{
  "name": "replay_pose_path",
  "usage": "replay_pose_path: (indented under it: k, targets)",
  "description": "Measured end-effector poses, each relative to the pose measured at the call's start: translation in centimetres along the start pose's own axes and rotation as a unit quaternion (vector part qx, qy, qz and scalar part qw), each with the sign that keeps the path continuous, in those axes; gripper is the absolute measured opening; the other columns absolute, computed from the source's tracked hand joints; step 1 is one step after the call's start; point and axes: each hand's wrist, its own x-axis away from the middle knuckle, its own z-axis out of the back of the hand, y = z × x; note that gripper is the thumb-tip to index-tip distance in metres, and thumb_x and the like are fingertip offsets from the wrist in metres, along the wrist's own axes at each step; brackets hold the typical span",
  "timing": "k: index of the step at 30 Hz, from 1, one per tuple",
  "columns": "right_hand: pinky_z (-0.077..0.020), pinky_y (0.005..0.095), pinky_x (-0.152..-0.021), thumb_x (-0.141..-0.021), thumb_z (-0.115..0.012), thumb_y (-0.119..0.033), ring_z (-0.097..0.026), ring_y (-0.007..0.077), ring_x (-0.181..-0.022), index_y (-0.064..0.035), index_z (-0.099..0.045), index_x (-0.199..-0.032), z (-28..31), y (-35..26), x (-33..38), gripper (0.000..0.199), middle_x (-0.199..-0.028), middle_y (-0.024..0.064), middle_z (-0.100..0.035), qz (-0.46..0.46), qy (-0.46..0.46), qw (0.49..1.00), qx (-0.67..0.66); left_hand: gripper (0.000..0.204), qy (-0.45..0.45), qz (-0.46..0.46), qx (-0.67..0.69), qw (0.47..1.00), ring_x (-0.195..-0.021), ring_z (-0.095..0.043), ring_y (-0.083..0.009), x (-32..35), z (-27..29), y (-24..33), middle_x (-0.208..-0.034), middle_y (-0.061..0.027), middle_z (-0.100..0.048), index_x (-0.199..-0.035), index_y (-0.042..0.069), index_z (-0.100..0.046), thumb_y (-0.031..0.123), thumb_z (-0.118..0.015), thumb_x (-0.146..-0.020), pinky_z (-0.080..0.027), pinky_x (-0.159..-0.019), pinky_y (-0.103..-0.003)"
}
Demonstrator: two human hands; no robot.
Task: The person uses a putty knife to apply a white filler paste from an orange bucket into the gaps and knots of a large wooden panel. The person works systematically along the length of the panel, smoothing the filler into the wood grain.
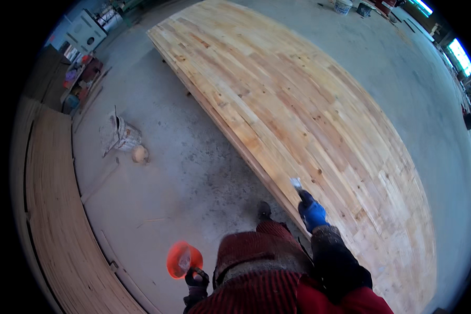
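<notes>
My right hand [313,212], in a blue glove with a dark sleeve behind it, is closed round what looks like a putty knife [296,183]. The knife's pale flat end is at the near left edge of a large wooden panel [298,110] made of many glued strips with knots. Motion slightly blurs that end, and the fingers cover its handle. At the lower left, my dark-gloved left hand [197,279] grips the rim of an orange bowl [194,257]. Something whitish lies inside the bowl. It hangs over the floor, apart from the panel.
On the left stands a long stack of wooden boards [57,199]. A dirty bucket [125,135] and a round tan object [139,154] sit on the grey floor between stack and panel. Behind them is a cluttered shelf [81,83]. Another bucket [343,6] stands far back.
</notes>
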Motion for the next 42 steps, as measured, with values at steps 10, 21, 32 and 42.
replay_pose_path:
  k: [10, 21, 32, 42]
  targets:
    - [-0.0507, 0.0484, -0.080, -0.090, -0.055, -0.025, -0.064, 0.0386, -0.096, -0.0175, -0.054, -0.128, -2.5, -12.5, -19.1, 0.039, -0.106, 0.0216, -0.065, 0.015, 0.166, 0.984, -0.055, 0.020, -0.053, 0.056, -0.202, 0.976, -0.055, -0.050, -0.0150, -19.0, -18.5, 17.5, -0.068, -0.0007, -0.050, -0.085, 0.011, -0.051, 0.030, -0.052, -0.092, -0.045, -0.050, -0.030]
    - [-0.0513, 0.0494, -0.071, -0.092, -0.052, -0.028, -0.065, 0.0365, -0.084, -0.0247, -0.050, -0.133, -3.0, -12.4, -36.8, 0.041, -0.095, 0.0190, -0.065, -0.118, 0.234, 0.964, 0.044, 0.046, -0.072, 0.140, -0.388, 0.908, -0.054, -0.054, -0.0160, -32.1, -46.9, 23.0, -0.076, -0.0033, -0.054, -0.130, 0.009, -0.046, 0.024, -0.059, -0.088, -0.046, -0.047, -0.032]
    - [-0.0509, 0.0537, -0.075, -0.089, -0.054, -0.024, -0.066, 0.0380, -0.090, -0.0254, -0.045, -0.139, -4.1, -15.0, -39.4, 0.051, -0.099, 0.0206, -0.066, -0.201, 0.109, 0.973, 0.011, 0.019, -0.174, 0.211, -0.524, 0.807, -0.052, -0.056, -0.0195, -37.5, -62.5, 21.1, -0.074, -0.0069, -0.055, -0.100, 0.007, -0.048, 0.012, -0.059, -0.085, -0.049, -0.045, -0.033]
    - [-0.0331, 0.0176, -0.037, -0.094, -0.056, -0.035, -0.042, 0.0046, -0.045, -0.0211, -0.055, -0.123, -4.6, -11.2, -42.9, 0.032, -0.092, 0.0084, -0.065, -0.266, 0.115, 0.428, -0.856, 0.024, -0.204, 0.276, -0.571, 0.745, -0.053, -0.058, -0.0186, -42.5, -66.4, 19.2, -0.074, -0.0074, -0.056, -0.106, 0.009, -0.048, 0.011, -0.060, -0.086, -0.050, -0.048, -0.031]
